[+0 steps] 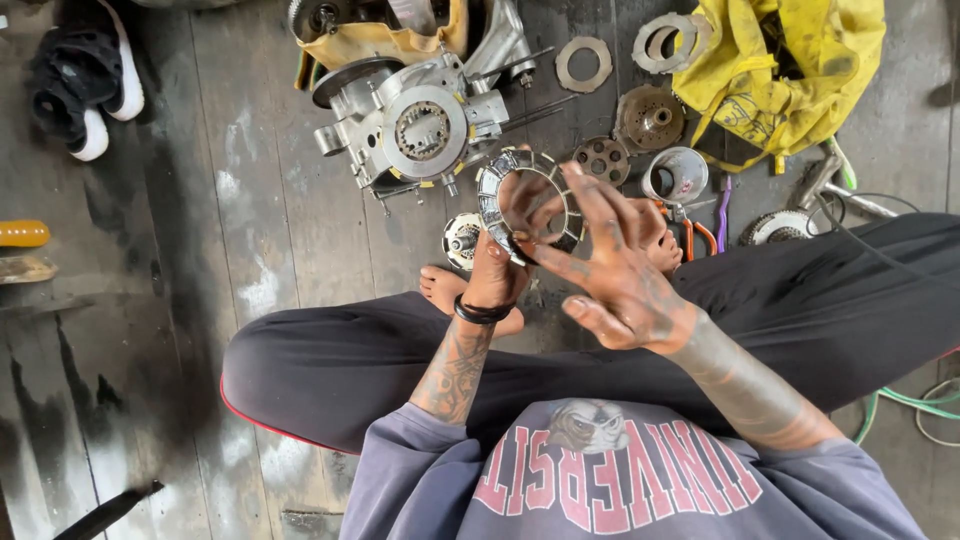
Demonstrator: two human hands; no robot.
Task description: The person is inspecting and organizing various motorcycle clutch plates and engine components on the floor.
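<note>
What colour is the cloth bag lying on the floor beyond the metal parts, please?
Yellow, with dark grime; the bag shows best in the head view.

Light: soft, even daylight
Shadows: faint, under the legs (400, 370)
Glare: dull sheen on floor (200, 250)
Focus: sharp throughout
Edges: slightly bent

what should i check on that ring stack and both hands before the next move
1. Left hand grips the round stack of metal ring plates from below: ok.
2. Right hand fingers rest on the stack's right edge: ok.
3. Plates aligned in the stack: cannot tell.
4. Stack held clear of the grey metal engine casing: ok.
5. Loose flat metal ring on the floor, apart from the hands: ok.
</note>
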